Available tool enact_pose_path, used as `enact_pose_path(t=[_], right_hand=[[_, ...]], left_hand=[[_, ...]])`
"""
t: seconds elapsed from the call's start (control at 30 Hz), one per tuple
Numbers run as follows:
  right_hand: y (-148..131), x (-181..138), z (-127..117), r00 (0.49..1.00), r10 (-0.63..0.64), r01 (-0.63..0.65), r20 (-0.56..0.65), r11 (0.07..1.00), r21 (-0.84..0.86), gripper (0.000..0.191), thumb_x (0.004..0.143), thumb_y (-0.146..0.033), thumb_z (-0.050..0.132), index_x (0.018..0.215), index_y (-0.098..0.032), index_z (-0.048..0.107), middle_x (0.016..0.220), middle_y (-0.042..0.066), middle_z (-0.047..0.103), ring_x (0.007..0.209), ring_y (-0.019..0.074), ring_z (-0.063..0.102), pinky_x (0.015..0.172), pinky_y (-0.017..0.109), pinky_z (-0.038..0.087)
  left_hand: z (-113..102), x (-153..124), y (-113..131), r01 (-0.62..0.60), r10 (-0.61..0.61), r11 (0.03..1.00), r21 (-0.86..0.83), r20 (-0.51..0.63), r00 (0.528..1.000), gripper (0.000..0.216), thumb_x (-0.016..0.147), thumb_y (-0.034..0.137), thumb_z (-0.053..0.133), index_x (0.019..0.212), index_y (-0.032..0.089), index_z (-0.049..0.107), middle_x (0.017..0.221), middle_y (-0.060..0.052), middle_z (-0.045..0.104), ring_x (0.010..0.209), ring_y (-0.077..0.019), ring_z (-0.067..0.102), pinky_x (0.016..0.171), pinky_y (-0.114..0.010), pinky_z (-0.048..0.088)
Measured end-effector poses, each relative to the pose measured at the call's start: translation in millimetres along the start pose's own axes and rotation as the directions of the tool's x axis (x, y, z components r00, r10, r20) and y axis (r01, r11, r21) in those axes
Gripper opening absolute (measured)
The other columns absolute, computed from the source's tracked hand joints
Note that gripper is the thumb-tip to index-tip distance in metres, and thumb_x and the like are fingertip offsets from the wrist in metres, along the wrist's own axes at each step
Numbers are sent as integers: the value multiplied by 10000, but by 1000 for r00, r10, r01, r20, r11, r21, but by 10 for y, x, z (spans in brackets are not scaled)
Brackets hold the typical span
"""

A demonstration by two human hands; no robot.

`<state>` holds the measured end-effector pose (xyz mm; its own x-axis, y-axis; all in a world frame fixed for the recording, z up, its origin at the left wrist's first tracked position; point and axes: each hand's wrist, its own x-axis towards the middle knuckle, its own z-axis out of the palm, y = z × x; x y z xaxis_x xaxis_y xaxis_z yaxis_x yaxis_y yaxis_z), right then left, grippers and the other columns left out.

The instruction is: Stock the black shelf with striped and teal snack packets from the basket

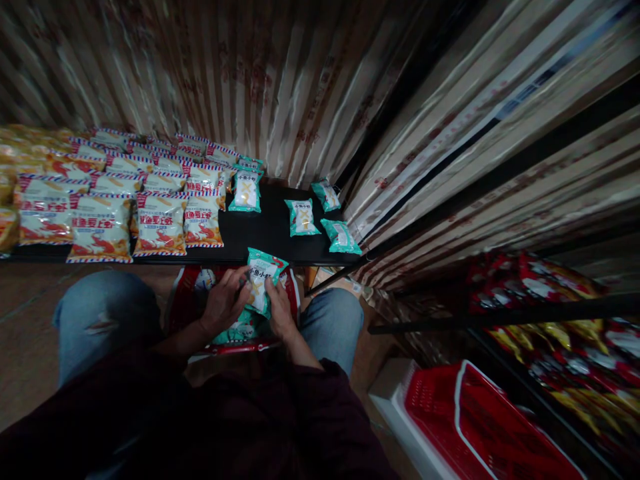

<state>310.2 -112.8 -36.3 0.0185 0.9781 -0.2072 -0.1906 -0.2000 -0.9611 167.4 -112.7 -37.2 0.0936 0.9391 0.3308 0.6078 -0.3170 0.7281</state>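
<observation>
A: What do I have between my hands?

B: A small teal packet [261,287], just below the middle of the frame, held up over the red basket [255,346] between the knees. My right hand [281,312] is closed on its lower right side, thumb across the front. My left hand [225,303] is half curled, its fingertips at the packet's left edge; from out here I can't tell whether they pinch it or only touch.

A: How would it handle?

B: Light, I'd judge, and puffed up like a pillow, so soft in the belly. The film has a sheen and may slip. The contents are probably brittle, so I'd take it by the side edges or the crimped ends and not squeeze the middle.

A: Any writing I can read?

B: Dark characters across the front, 小鱼小虾. The same words show on the upright teal packets [247,190] at the centre top of the black shelf [255,230]. At the left of the frame, the striped-edge packets [103,227] carry large red lettering: I make out 鱼豆上虾, with the leading character unclear. The smaller print is too blurred for me.
</observation>
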Motion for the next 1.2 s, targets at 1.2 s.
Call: enact_pose_path(t=[1.2], right_hand=[[-308, 526, 88, 959, -272, 195, -77, 832, -520, 592, 727, -698, 527, 1066, -237, 680, 1102, 111, 697, 1046, 291, 632, 817, 351, 519]], left_hand=[[-51, 585, 117, 324, -416, 811, -487, -90, 905, 428, 864, 503, 451, 1161, 205, 533, 1137, -92, 660, 1043, -216, 617, 932, -365, 479]])
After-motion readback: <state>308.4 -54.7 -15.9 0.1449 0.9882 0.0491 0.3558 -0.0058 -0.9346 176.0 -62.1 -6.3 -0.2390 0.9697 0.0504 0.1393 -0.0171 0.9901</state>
